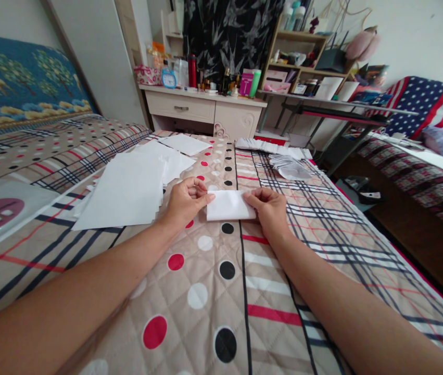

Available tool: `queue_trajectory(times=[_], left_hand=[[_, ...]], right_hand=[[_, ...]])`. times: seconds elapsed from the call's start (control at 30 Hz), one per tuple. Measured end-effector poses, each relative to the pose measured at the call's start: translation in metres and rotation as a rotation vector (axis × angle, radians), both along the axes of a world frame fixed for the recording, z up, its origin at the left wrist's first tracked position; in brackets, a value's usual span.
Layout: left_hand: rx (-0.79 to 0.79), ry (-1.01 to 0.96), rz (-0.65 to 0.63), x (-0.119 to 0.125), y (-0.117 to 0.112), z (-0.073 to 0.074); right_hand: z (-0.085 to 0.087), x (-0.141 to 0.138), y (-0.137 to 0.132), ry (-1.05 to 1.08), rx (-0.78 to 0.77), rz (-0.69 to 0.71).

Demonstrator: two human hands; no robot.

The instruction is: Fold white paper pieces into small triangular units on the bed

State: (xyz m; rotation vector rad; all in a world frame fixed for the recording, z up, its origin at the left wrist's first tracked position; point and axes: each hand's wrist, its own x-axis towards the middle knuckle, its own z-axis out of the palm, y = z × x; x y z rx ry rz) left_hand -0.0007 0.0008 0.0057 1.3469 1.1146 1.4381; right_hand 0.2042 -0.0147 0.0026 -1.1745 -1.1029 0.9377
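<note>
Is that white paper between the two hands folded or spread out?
Folded, it seems: the paper makes a small rectangle with a crease-like lower edge, far smaller than the sheets lying flat to its left.

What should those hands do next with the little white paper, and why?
Perhaps press the near edge of the small white paper flatter with the thumbs. That edge looks rounded, as if folded, and the left hand and right hand pinch the paper at opposite ends, so both seem well placed.
</note>
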Motion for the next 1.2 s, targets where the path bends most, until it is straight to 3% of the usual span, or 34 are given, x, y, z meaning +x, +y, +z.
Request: queue_trajectory(times=[0.23, 0.67, 0.9, 1.07, 1.2], left_hand=[[0.089, -0.021, 0.024, -0.002, 0.000, 0.002], [0.077, 0.039, 0.014, -0.002, -0.001, 0.002], [0.030, 0.321, -0.025, -0.004, 0.001, -0.003], [0.168, 0.640, -0.019, -0.004, 0.000, -0.005], [0.241, 0.901, -0.055, -0.002, -0.005, -0.001]], right_hand=[[0.003, -0.002, 0.000, 0.003, 0.039, -0.006], [0.000, 0.000, -0.001, -0.121, 0.013, 0.005], [-0.002, 0.004, 0.005, -0.568, -0.034, 0.007], [0.009, 0.001, 0.000, -0.932, -0.067, -0.007], [0.015, -0.003, -0.006, -1.105, -0.056, 0.002]])
